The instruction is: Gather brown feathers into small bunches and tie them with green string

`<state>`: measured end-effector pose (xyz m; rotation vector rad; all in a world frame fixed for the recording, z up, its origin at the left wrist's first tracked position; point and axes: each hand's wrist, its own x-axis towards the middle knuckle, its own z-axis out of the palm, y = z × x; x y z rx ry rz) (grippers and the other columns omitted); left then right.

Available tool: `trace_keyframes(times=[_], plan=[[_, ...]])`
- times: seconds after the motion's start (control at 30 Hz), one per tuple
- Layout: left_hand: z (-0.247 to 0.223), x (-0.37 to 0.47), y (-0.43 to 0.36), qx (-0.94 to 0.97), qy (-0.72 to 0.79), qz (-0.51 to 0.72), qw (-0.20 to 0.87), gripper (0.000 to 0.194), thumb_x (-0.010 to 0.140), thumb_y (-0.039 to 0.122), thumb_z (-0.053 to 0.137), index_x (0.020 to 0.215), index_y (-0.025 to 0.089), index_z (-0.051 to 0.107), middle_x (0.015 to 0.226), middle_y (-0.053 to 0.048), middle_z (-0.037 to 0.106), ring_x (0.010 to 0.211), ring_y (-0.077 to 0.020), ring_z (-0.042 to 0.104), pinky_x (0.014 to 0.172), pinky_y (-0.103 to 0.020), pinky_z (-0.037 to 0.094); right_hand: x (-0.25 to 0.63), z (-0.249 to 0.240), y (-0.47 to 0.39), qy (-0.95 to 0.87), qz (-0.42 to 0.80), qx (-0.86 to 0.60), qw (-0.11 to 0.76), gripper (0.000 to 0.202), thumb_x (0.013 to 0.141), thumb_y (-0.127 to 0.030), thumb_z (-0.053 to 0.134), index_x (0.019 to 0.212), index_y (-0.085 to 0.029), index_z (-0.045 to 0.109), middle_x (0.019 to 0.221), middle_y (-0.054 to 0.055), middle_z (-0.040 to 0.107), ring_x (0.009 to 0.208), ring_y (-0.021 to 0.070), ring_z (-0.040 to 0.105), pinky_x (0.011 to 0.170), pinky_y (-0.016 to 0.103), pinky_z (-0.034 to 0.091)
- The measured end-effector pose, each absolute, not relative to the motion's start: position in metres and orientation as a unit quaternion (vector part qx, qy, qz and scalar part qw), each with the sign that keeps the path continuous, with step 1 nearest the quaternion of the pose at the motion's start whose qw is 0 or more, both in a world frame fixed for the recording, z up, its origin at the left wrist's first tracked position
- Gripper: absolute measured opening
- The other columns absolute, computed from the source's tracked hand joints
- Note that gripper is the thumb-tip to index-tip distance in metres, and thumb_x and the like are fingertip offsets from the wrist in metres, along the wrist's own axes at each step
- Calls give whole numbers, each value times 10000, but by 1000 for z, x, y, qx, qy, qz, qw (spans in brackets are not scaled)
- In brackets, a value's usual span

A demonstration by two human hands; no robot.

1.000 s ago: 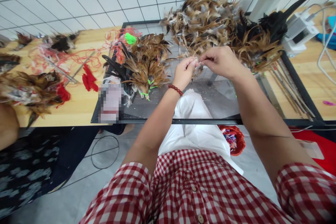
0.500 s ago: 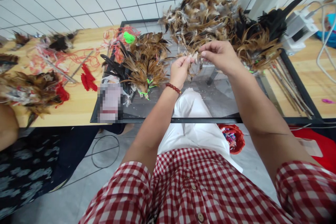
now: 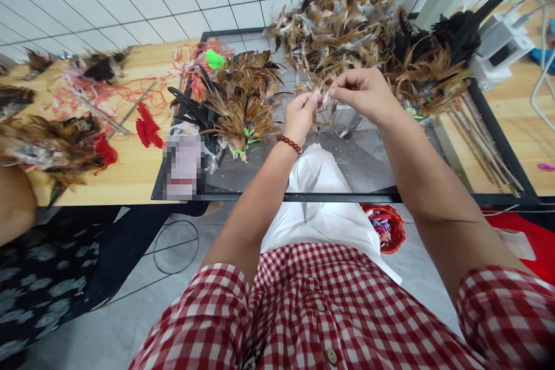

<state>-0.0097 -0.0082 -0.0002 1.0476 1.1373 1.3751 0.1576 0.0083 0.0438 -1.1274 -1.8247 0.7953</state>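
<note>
My left hand (image 3: 301,115), with a red bead bracelet at the wrist, pinches a small feather (image 3: 319,94) by its pale base. Close on its right, my right hand (image 3: 362,92) has thumb and forefinger pressed together at pale fluff beside that feather. Behind both hands rises a large heap of brown and grey feathers (image 3: 338,29). To the left lie brown feather bundles (image 3: 247,107) tied with green string, with black feathers (image 3: 191,105) beside them. More brown feathers (image 3: 433,75) and black ones (image 3: 459,34) lie at the right.
A black-framed glass panel (image 3: 260,176) lies on the wooden table (image 3: 143,179). Thin sticks (image 3: 488,144) rest at its right. Green yarn (image 3: 214,59), red yarn (image 3: 148,126) and a white plug adapter (image 3: 503,52) are around. A person's arm (image 3: 15,202) is at far left.
The view has shifted slightly. My right hand has come a little closer to my left, and its thumb and forefinger have drawn together near the fluff.
</note>
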Motion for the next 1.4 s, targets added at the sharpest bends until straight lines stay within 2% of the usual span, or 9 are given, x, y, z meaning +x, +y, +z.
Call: trace_keyframes(times=[0.13,0.27,0.5,0.67,0.87,1.03,1.17,1.3,1.4], plan=[[-1,-8,-9,432,457,567,532,275,899,452,773,835,186,746,801,-39,761,892,-178,745,858,-311,579,149,44,3,-733,293,-452,414,91,821,-326,777,786,-242,769,721,33,725,784,228,692,717,385,562],[2,-8,-13,455,456,545,536,252,902,415,779,808,186,731,701,-13,709,815,-162,711,793,-276,559,146,45,0,-739,252,-466,417,98,828,-321,762,772,-244,786,751,50,751,800,241,705,753,400,573],[9,-8,-17,436,441,540,569,258,934,310,747,722,192,663,619,19,572,764,-138,678,808,-264,525,150,35,12,-694,339,-441,457,345,820,-588,807,838,-247,759,777,37,748,805,227,714,734,387,590],[9,-5,-22,468,408,511,594,341,920,339,760,657,179,613,657,16,629,656,-93,615,707,-230,511,143,30,9,-704,403,-388,438,446,804,-690,778,773,-257,677,650,8,665,660,201,659,645,377,571],[12,-11,-18,393,421,577,580,324,953,382,720,720,188,603,585,64,509,575,-62,572,632,-187,486,154,29,17,-735,262,-465,417,277,865,-467,743,799,-200,711,790,39,708,771,184,638,753,353,521],[20,-19,-13,295,428,636,571,310,991,380,672,758,198,581,596,75,460,516,-41,503,577,-168,458,163,28,16,-807,278,-464,237,138,751,-315,805,807,-196,763,722,8,702,696,166,614,699,323,473],[20,-18,-12,271,443,633,575,264,996,428,660,845,213,634,604,78,462,423,-17,327,445,-156,319,164,27,18,-845,225,-466,133,164,712,-234,818,875,-213,810,782,9,733,735,174,635,709,316,462],[21,-17,-13,273,451,624,577,248,1001,402,658,844,211,637,599,67,472,413,-11,244,393,-151,175,183,33,22,-842,100,-506,159,273,773,-181,758,1034,-183,838,947,86,767,854,224,655,773,357,460],[24,-17,-15,273,442,627,581,308,1041,260,579,743,182,583,602,56,455,420,-10,221,397,-154,142,200,38,15,-868,156,-445,158,206,810,-234,762,999,-233,845,900,50,755,818,217,660,784,356,473]])
